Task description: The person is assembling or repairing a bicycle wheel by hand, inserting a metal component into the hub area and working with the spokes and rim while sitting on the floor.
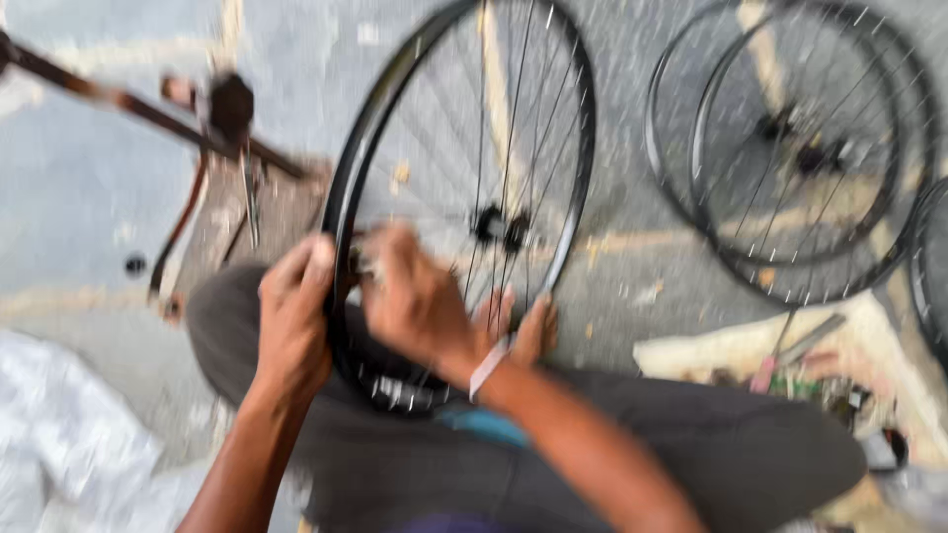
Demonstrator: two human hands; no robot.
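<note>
Bicycle wheel (464,188), left hand (293,321) fingers gripping rim

The single head-worn camera looks steeply down from close above the seated person's lap, so near that the left hand (293,321), right hand (415,301) and the wheel (464,188) fill the blurred middle, with the concrete floor (89,188) and spare wheels (800,148) beyond.

I'm looking at a street-side bicycle repair spot; spoked wheels (800,148) lie on pavement (79,178); tools (805,380) sit nearby.
</note>
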